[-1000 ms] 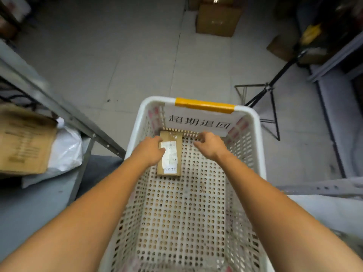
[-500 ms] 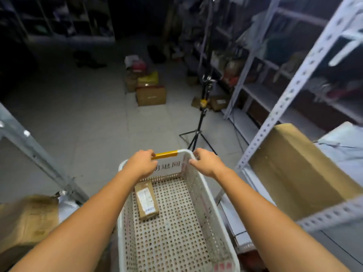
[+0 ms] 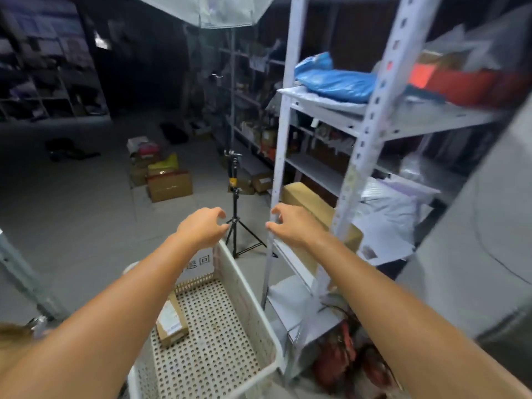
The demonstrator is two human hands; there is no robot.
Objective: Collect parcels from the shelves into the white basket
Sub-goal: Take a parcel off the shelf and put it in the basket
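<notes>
Both empty: left hand [image 3: 201, 229] and right hand [image 3: 294, 226] hovered near far end of basket [image 3: 260, 309], fingers loosely curled, gripping nothing. One parcel [image 3: 172, 323] lay inside.

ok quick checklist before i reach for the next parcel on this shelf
1. Left hand free: ok, it holds nothing.
2. Right hand free: ok, empty, near the shelf post.
3. Room in the white basket: ok, only one small brown parcel lies in it.
4. Parcel to take in sight: ok, a brown box and a grey mailer bag sit on the low shelf.
5. Basket footing: cannot tell, its base is out of view.
</notes>
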